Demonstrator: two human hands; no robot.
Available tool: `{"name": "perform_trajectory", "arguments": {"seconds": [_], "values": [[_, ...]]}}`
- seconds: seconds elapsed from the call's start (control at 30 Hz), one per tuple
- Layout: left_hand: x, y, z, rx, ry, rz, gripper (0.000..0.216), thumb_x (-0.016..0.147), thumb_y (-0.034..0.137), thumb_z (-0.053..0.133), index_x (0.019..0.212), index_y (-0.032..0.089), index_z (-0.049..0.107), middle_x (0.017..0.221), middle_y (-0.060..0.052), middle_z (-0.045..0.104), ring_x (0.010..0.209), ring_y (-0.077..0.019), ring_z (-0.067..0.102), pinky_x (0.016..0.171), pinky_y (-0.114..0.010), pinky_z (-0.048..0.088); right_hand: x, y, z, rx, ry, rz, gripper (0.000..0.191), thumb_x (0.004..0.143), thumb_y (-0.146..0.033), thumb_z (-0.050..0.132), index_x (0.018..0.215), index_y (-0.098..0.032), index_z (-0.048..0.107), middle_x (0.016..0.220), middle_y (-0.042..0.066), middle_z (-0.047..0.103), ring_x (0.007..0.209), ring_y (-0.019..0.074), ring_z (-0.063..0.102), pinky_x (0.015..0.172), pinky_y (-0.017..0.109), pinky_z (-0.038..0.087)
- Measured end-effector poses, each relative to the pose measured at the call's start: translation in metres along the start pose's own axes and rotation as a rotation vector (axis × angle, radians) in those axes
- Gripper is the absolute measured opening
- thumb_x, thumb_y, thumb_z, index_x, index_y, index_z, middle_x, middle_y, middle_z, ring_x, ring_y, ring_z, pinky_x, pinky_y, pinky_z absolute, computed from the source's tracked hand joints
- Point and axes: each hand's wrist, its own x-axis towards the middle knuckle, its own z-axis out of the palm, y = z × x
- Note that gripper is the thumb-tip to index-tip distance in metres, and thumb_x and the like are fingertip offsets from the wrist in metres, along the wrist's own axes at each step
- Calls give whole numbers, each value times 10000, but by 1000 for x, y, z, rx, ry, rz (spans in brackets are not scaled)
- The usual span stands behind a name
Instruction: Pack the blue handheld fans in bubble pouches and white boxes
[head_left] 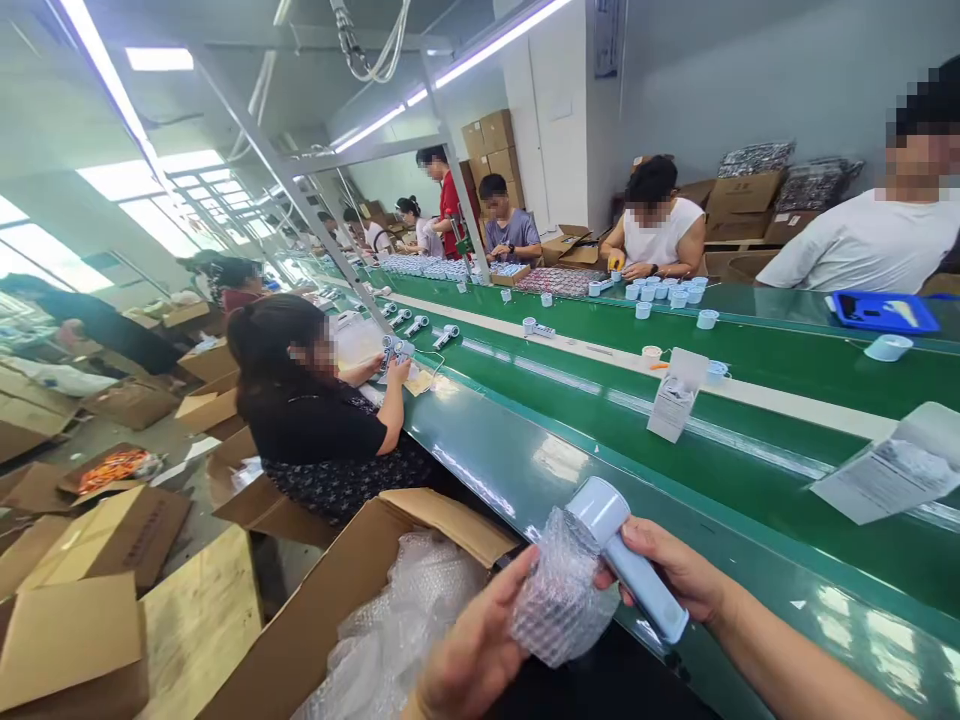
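Head view. We see the right hand grasping a pale-blue hair-dryer-shaped appliance, its fingers closed about the upper part of the handle, just below the round head. The left hand grasps a bubble-wrap pouch, thumb along its near side. The appliance is thus between the two hands, over the near edge of the green conveyor line, tilted, with the handle slanting down to the right.

As to progress, we judge the wrapping to be partial at most: the pouch lies against the lower left of the head, whose rim is uncovered, and the handle is bare beyond the right-hand fingers. We cannot tell whether any of the head is inside the pouch. Covering the exposed parts is, in our judgement, what is left.

To the left of the left hand we note a cardboard carton holding loose bubble wrap. Beyond the right hand, on the line, stand a nearer white box and a farther white box, both open-topped; clear wrapping shows in each, though its contents cannot be made out. Well beyond the left hand, a seated co-worker handles a similar appliance.
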Motion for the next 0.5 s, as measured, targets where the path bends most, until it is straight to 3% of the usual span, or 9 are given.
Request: {"name": "perform_trajectory", "arguments": {"seconds": [0.1, 0.17, 0.3, 0.37, 0.43, 0.5], "values": [[7, 15, 2, -227, 87, -218, 669, 613, 683, 752, 1014, 148, 726, 908, -114, 730, 829, -233, 667, 759, -343, 494, -10, -10, -1, -80, -15, -52, 504, 742, -538, 758, 1027, -136, 650, 802, 92, 733, 656, 146, 688, 529, 186, 540], [15, 16, 9, -135, 196, -257, 436, 589, 507, 839, 765, 126, 726, 690, -41, 674, 632, -132, 568, 652, -259, 422, -17, -16, -4, -128, -11, -68, 486, 744, -526, 763, 1017, -136, 665, 807, 86, 728, 656, 135, 675, 537, 181, 538], [31, 4, 24, 38, 431, -117, 349, 574, 427, 827, 602, 159, 606, 557, 37, 562, 563, -97, 452, 578, -223, 339, -37, -19, -7, -62, 76, -139, 422, 755, -479, 778, 990, -146, 668, 783, 53, 710, 594, 93, 640, 553, 170, 543], [37, -2, 35, 125, 545, -41, 356, 592, 379, 807, 554, 184, 512, 513, 67, 487, 540, -92, 414, 550, -217, 320, -47, -14, -3, 31, 63, -114, 414, 764, -474, 769, 993, -151, 647, 791, 51, 696, 597, 114, 657, 517, 187, 551], [40, -6, 48, 188, 550, 13, 317, 624, 337, 779, 557, 187, 507, 517, 66, 481, 543, -99, 417, 538, -219, 325, -52, -3, 5, 104, -35, -18, 497, 723, -459, 801, 1066, -160, 602, 861, 72, 691, 622, 160, 687, 462, 210, 553], [41, -7, 62, 187, 441, 50, 215, 676, 325, 744, 636, 164, 608, 584, 28, 571, 591, -122, 477, 564, -231, 371, -49, 9, 9, 154, -132, 72, 676, 643, -422, 858, 1181, -184, 526, 932, 89, 683, 642, 192, 704, 425, 216, 547]]}}
